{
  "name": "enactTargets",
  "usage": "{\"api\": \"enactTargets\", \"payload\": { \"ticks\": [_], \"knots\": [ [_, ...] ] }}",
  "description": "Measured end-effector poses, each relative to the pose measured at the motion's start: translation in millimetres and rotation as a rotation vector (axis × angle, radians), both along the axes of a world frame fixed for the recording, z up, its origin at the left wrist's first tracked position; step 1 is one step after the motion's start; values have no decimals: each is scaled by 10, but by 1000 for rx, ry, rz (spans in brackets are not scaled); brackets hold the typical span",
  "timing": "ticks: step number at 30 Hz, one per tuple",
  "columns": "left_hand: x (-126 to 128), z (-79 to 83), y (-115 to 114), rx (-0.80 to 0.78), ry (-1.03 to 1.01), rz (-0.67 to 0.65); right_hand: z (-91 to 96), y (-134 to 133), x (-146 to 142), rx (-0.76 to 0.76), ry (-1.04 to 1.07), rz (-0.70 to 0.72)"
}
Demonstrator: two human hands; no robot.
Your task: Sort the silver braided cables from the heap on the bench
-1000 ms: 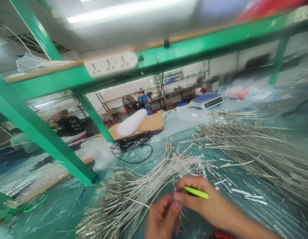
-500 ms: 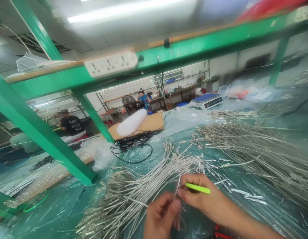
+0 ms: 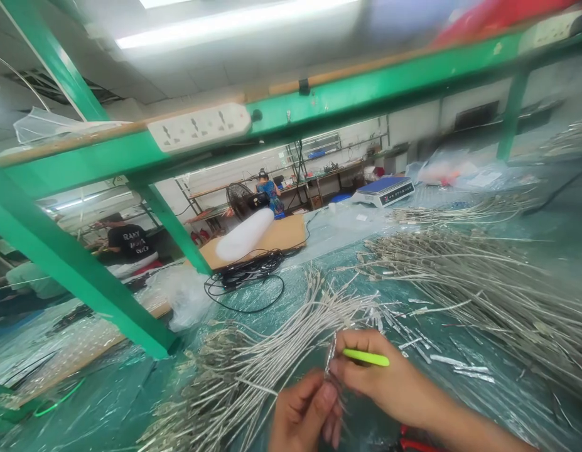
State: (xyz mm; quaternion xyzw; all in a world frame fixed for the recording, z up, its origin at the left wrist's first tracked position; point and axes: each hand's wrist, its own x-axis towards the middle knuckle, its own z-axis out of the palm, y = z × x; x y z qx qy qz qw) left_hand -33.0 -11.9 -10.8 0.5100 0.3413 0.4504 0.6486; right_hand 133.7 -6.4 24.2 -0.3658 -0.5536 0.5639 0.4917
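Observation:
My left hand (image 3: 306,411) is closed, thumb and fingers pinched on a thin cable whose end is wrapped in silver foil (image 3: 331,351). Beside it, my right hand (image 3: 373,370) grips a slim tool with a bright yellow-green handle (image 3: 366,357); its tip is hidden by the fingers. The fingertips of both hands meet at the foil-covered end. To the left and behind them spreads a bundle of pale grey cables (image 3: 272,345). Strips of silver foil (image 3: 460,364) lie loose right of my right hand.
A larger heap of cables (image 3: 460,276) covers the table's right side. Red-handled tool (image 3: 415,444) shows at the bottom edge. Farther back are coiled black cable (image 3: 246,270), a scale (image 3: 383,191) and a green frame (image 3: 177,229). Other people sit across the room.
The whole view has shifted slightly, so most things appear a little farther left. Both hands keep their grip at the foil end, with barely any change in pose.

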Motion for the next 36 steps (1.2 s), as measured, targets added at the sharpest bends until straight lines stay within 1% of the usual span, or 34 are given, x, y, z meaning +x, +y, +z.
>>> {"api": "enactTargets", "payload": {
  "ticks": [3, 6, 10, 14, 20, 22, 26, 28, 30, 33, 35, 36],
  "knots": [
    [-1, 70, -7, -7, -3, 15, 22, 11, 16, -4, -8, -32],
    [-10, 95, -3, 14, 10, 32, 35, 22, 31, 20, 1, -6],
    [-9, 34, 8, 57, 44, 30, 12, 11, 23, 30, 49, 73],
    [-1, -21, 13, 122, 84, 46, -4, -10, 20, 33, 42, 64],
    [-2, -1, 13, 127, 101, 34, 2, -4, 26, -1, 28, 88],
    [8, 22, 9, 173, 148, 61, 1, -10, 15, -20, 32, 76],
    [41, 65, -5, 328, 283, 167, 33, -56, -13, -33, 22, 33],
    [46, 68, -9, 354, 311, 192, 53, -71, -20, -22, 2, 23],
    [34, 64, -6, 340, 311, 191, 60, -56, -17, 8, -45, -2],
    [-12, 78, 8, 266, 261, 190, 51, 12, 3, 63, -153, -105],
    [-45, 109, 18, 223, 200, 202, 51, 44, 19, 86, -179, -161],
    [-57, 126, 22, 212, 174, 210, 55, 43, 25, 91, -170, -161]
  ]
}}
